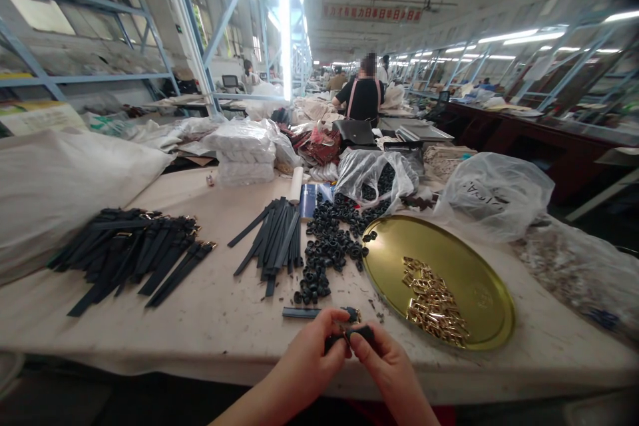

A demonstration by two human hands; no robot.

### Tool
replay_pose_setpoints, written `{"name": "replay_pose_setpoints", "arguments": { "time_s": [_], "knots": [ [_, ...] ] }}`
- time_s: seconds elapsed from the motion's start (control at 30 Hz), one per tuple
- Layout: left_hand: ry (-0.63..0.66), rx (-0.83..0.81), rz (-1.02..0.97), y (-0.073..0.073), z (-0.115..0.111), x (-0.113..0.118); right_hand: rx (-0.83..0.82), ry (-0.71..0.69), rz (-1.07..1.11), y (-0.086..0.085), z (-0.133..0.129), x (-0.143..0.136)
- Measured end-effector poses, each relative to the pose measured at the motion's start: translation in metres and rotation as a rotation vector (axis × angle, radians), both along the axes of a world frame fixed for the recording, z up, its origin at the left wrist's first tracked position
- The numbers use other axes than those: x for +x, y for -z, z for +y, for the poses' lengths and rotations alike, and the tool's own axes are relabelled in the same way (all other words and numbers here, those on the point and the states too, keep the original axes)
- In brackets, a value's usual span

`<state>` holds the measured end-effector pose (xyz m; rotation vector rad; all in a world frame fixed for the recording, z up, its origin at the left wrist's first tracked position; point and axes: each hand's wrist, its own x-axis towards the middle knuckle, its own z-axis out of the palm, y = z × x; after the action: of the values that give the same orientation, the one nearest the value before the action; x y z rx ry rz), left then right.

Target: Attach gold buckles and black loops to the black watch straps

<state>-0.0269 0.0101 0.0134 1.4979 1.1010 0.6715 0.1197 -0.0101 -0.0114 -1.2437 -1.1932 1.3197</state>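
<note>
My left hand [319, 346] and my right hand [382, 359] meet at the table's front edge. Both are closed on a short dark strap [367, 332], whose middle is partly hidden by my fingers. Just beyond them lies a single dark strap [301, 312], with a gold buckle [353, 314] showing past my left fingertips. Farther in is a fanned bundle of plain dark straps [274, 239]. Beside it spreads a heap of small black loops [327, 249]. To the right, a round gold tray [479, 266] carries many gold buckles [434, 306].
A pile of dark straps with gold buckles [134, 246] lies on the left. Behind are plastic-wrapped packs [244, 153], a blue box [310, 200] and a clear bag [377, 176]. Another plastic bag [494, 196] borders the tray. A person in black [367, 100] sits farther back.
</note>
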Motion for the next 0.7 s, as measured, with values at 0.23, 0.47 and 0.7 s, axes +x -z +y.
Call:
{"name": "replay_pose_setpoints", "arguments": {
  "time_s": [0.23, 0.47, 0.7],
  "knots": [
    [-0.012, -0.032, 0.141, 0.005, 0.002, -0.005, -0.158, 0.022, 0.191, 0.002, -0.008, 0.005],
    [-0.022, 0.016, 0.238, 0.003, 0.0, -0.006, -0.462, -0.14, 0.623, 0.011, -0.009, -0.001],
    [-0.018, 0.046, 0.353, 0.002, -0.004, -0.008, -0.521, -0.231, 0.761, 0.017, -0.007, -0.002]
  ]
}}
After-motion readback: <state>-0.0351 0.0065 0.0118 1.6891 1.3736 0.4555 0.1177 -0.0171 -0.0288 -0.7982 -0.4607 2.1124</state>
